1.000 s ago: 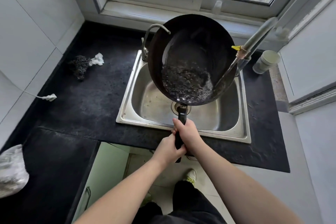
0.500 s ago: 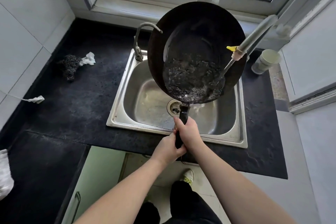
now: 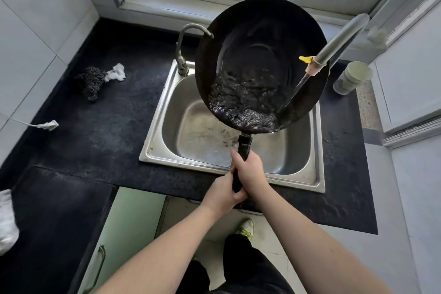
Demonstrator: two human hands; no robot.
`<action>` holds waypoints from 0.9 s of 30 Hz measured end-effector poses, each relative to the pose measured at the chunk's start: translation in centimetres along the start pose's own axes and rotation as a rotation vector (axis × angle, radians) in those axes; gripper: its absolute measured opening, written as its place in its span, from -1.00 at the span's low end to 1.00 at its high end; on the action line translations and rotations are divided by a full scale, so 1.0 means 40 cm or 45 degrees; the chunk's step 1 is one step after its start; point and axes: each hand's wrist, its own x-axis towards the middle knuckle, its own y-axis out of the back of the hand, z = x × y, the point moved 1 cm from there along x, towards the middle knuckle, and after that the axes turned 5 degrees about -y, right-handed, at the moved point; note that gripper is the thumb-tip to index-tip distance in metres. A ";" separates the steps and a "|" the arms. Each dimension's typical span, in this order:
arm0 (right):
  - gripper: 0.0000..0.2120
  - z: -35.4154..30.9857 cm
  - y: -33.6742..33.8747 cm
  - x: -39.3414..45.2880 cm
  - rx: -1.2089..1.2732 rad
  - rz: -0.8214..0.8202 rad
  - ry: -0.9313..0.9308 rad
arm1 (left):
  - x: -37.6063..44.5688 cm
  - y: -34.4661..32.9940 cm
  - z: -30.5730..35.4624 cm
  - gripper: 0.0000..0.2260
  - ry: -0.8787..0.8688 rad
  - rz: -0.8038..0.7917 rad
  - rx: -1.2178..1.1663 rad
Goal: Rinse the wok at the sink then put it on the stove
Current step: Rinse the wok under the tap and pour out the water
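Your right hand (image 3: 249,170) and left hand (image 3: 224,192) both wrap the black handle of the wok (image 3: 260,55), tilted above the steel sink (image 3: 167,141). Water from the hose faucet (image 3: 338,39) pools, bubbling, at its lower edge.

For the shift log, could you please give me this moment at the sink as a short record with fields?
wok: tilted over the sink, frothy water pooled at its low edge
water source: hose streaming into the wok
left hand: grips the wok handle, lower down
right hand: grips the handle above the left
counter: steel scourer, cup
stove: not in view
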 end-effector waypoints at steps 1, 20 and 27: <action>-0.72 0.000 0.000 -0.001 0.003 0.000 0.000 | -0.002 0.000 0.001 -0.55 0.000 0.005 -0.001; -0.70 -0.012 -0.015 -0.019 0.073 -0.027 -0.007 | -0.016 0.017 -0.010 -0.62 0.002 0.009 0.048; -0.70 0.010 -0.007 -0.046 -0.051 0.041 -0.045 | -0.036 -0.003 -0.027 -0.63 0.034 -0.065 -0.044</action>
